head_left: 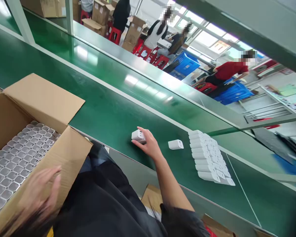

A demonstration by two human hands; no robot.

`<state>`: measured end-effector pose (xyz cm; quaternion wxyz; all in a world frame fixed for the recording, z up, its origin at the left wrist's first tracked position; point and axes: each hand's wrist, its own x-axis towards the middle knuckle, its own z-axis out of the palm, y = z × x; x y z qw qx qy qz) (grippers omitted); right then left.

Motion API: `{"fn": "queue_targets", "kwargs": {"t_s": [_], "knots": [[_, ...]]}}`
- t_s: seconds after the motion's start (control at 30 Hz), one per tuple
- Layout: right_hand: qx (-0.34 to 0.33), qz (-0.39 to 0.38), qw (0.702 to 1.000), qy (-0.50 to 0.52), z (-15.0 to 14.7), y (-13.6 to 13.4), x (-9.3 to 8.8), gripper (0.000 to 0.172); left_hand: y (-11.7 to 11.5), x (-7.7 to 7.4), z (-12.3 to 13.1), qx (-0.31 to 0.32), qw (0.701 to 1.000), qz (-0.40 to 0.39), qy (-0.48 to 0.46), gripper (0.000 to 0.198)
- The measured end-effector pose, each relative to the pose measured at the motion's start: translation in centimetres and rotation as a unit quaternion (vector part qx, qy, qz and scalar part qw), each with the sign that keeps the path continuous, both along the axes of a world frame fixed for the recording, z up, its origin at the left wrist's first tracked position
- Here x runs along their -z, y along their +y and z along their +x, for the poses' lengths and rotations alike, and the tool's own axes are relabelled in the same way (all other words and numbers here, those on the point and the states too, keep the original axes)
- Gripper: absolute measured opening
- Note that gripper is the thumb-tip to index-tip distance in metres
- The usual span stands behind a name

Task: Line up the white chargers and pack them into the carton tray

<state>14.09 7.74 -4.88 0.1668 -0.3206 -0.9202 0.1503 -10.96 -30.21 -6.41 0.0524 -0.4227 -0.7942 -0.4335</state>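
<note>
On the green work surface (108, 112), my right hand (149, 144) is closed around a white charger (136, 135), thumb on the near side and fingers on the far side. Small dark port slots show on the charger's end. A second white charger (175, 144) lies by itself just to the right of that hand. My left hand (43, 191), blurred by motion, hovers over the near flap (71, 151) of a cardboard box. Its thumb and fingers look apart, and I see nothing between them.
Inside the open cardboard box (41, 95) stand rows of small clear-ended pieces (17, 154). Stacked white chargers (208, 156) form a block at the right. A pale rail (138, 103) runs along the surface's far side. Several people sit beyond, near blue crates (185, 64).
</note>
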Motion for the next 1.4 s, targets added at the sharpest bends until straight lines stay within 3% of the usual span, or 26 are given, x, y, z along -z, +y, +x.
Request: {"fn": "queue_targets", "kwargs": {"t_s": [0.1,0.17,0.27,0.33,0.4,0.5,0.57,0.63,0.77,0.87,0.93,1.0,1.1,1.17,1.2,1.27,1.33,1.4], "knots": [[-0.017,0.012,0.998,0.066,-1.6,-0.5,0.8,0.047,4.6,-0.6,1.9,0.058,0.997,0.016,-0.056,0.018],[-0.073,-0.002,0.992,0.104,-3.0,-1.7,0.2,0.045,7.1,-0.5,2.8,0.090,0.979,-0.003,-0.184,0.021],[-0.179,-0.055,0.969,0.161,-5.7,-4.5,-1.1,0.048,9.7,0.5,3.9,0.143,0.901,0.018,-0.409,0.035],[-0.242,-0.105,0.946,0.191,-7.6,-6.7,-1.6,0.051,10.7,1.2,4.7,0.168,0.864,0.070,-0.469,0.041],[-0.273,-0.178,0.921,0.215,-9.2,-8.6,-1.7,0.054,11.0,1.7,5.2,0.148,0.895,0.122,-0.403,0.039],[-0.241,-0.354,0.875,0.226,-10.8,-11.1,-1.1,0.061,10.6,1.7,5.5,0.081,0.974,0.146,-0.156,0.028],[-0.200,-0.479,0.826,0.222,-11.4,-12.4,-0.7,0.064,10.0,1.4,5.2,0.071,0.990,0.122,-0.026,0.025],[-0.159,-0.578,0.769,0.220,-11.8,-13.4,-0.4,0.062,9.4,1.1,4.8,0.074,0.991,0.099,0.040,0.022],[-0.088,-0.722,0.651,0.218,-12.6,-14.7,-0.2,0.057,9.1,0.1,4.5,0.041,0.992,0.097,0.065,0.020],[-0.054,-0.784,0.574,0.231,-13.1,-15.3,0.0,0.054,9.2,-0.9,4.9,0.010,0.995,0.095,0.034,0.013],[-0.046,-0.808,0.538,0.234,-13.4,-15.8,0.2,0.053,9.3,-1.5,5.1,0.007,0.995,0.097,0.013,0.009],[-0.052,-0.821,0.522,0.225,-13.6,-16.2,0.5,0.053,9.1,-1.9,5.0,0.020,0.995,0.098,-0.002,0.008],[-0.071,-0.817,0.538,0.196,-13.8,-16.6,1.0,0.054,8.5,-2.2,4.5,0.038,0.996,0.075,-0.026,0.011],[-0.080,-0.794,0.576,0.177,-13.8,-16.6,1.4,0.056,8.1,-2.3,4.1,0.034,0.997,0.053,-0.038,0.011],[-0.085,-0.769,0.608,0.178,-13.7,-16.5,1.5,0.056,7.9,-2.4,4.0,0.029,0.998,0.044,-0.040,0.011],[-0.101,-0.670,0.703,0.215,-13.2,-16.0,1.4,0.053,7.5,-2.5,3.7,0.013,0.999,0.027,-0.030,0.012],[-0.142,-0.504,0.811,0.261,-12.6,-15.4,0.8,0.047,7.2,-2.5,3.5,-0.008,1.000,0.013,-0.006,0.014],[-0.212,-0.320,0.888,0.254,-12.3,-14.7,-0.2,0.036,6.9,-2.4,3.3,-0.025,0.999,0.000,0.020,0.015]]}}
